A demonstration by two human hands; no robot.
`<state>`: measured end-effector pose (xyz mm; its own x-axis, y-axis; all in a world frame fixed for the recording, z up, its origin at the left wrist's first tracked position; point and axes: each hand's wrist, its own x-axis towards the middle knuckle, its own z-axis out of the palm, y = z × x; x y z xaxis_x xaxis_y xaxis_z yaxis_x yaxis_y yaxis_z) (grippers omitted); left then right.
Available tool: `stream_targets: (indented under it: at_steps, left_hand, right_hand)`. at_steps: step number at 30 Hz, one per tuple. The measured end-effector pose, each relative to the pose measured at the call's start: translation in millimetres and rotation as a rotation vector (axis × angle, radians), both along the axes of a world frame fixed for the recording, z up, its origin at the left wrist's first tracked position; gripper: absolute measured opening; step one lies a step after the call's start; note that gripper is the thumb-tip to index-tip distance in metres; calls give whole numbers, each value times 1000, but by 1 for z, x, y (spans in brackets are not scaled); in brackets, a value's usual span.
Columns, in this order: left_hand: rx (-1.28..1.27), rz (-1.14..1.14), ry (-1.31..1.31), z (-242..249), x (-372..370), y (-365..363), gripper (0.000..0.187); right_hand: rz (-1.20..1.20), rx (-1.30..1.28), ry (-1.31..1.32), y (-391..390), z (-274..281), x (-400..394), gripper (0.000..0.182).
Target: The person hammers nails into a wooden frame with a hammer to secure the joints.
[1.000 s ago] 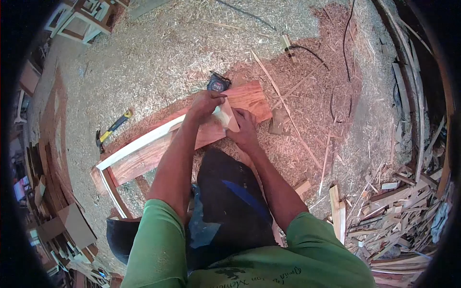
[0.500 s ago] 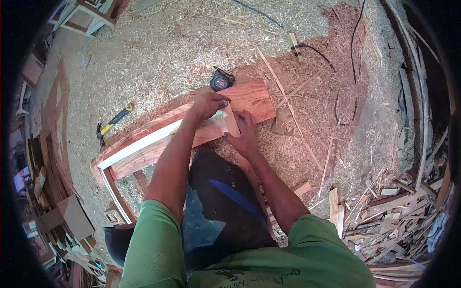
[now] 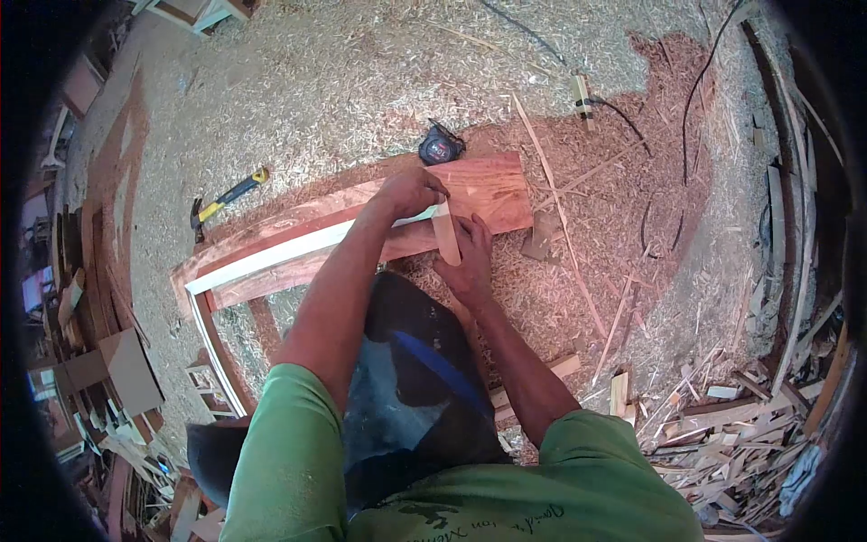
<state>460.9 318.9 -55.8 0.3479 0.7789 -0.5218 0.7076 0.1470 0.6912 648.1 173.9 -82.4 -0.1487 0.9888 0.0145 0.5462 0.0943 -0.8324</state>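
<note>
A short, flat, light-coloured piece of wood (image 3: 446, 237) lies across a reddish plank (image 3: 492, 191). My right hand (image 3: 470, 266) grips this piece from its right side, thumb near the lower end and fingers along its edge. At the upper end, my left hand (image 3: 414, 191) is closed in a pinch beside the piece; what sits between its fingertips is too small to make out. A long pale strip (image 3: 271, 257) runs along the plank and ends near the light piece. The plank forms part of a frame, with a narrower side member (image 3: 221, 352) at the left.
Just beyond the plank rests a black tape measure (image 3: 441, 144). A hammer (image 3: 226, 200) with a yellow and black handle lies to the left. Thin wood strips (image 3: 564, 217) and a cable (image 3: 691, 99) cross the shavings-covered floor. Offcuts (image 3: 722, 434) are heaped at lower right.
The view has shifted slightly, so the floor items appear farther right. My left fingers have drawn together at the piece's upper end. My right hand still grips the piece.
</note>
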Motion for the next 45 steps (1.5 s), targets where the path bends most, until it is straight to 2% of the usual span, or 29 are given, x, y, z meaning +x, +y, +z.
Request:
stream_targets:
  at_steps: [6, 9, 12, 15, 18, 21, 30, 33, 36, 45]
  left_hand:
    - [64, -74, 28, -13, -1, 5, 27]
    - [-25, -67, -58, -14, -6, 4, 29]
    - [-125, 70, -199, 0, -11, -7, 32]
    - [-225, 49, -129, 14, -11, 0, 34]
    - [-129, 47, -250, -5, -15, -7, 35]
    - [-48, 24, -212, -15, -15, -10, 33]
    - [101, -46, -240, -11, -18, -16, 33]
    - [-10, -2, -236, -21, -17, -12, 33]
    - [46, 7, -201, -8, -15, -18, 33]
    - [70, 24, -248, -21, -18, -20, 33]
  right_hand:
    - [-17, 15, -9, 0, 2, -4, 80]
    - [-33, -17, -33, -2, 2, -5, 80]
    - [-55, 4, -36, -3, -6, -5, 80]
    - [-40, 32, -28, -3, -18, -3, 81]
    - [-10, 65, -68, 0, -39, 3, 79]
    - [14, 51, -55, 1, -38, 2, 80]
    - [-35, -1, -49, 1, -26, 0, 82]
    - [-49, 2, -46, -5, -22, -2, 84]
    - [-49, -13, -36, -2, -18, -3, 86]
    - [1, 37, -56, -4, -21, 2, 88]
